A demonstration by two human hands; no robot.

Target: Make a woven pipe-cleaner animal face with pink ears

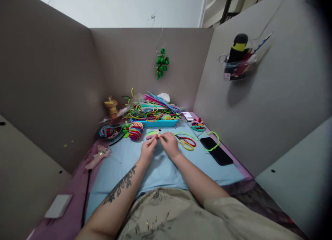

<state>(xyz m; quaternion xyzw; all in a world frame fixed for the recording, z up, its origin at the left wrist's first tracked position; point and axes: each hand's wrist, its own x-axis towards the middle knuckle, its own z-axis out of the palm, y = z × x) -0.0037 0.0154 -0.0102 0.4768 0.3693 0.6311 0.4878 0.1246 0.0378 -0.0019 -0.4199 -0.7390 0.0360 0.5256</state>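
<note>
Pastel and fuzzy, the small striped piece [153,133] sits partly hidden behind the left hand [148,150] and right hand [169,145], whose closed fingertips pinch its edge.

Before you: three grey-brown partition panels, one at the back [124,56], one at your left [52,60], one at your right [280,77], meeting at two corners. Above the back panel: one white wall [129,8], brightly lit; at its right, an opening with dark bars. Lower sides: two paler boards, left [28,167] and right [301,181], each with dark round spots. One table, pink-purple top [59,186], pale blue cloth [114,174] over its middle. Right panel: soft shadow.
</note>
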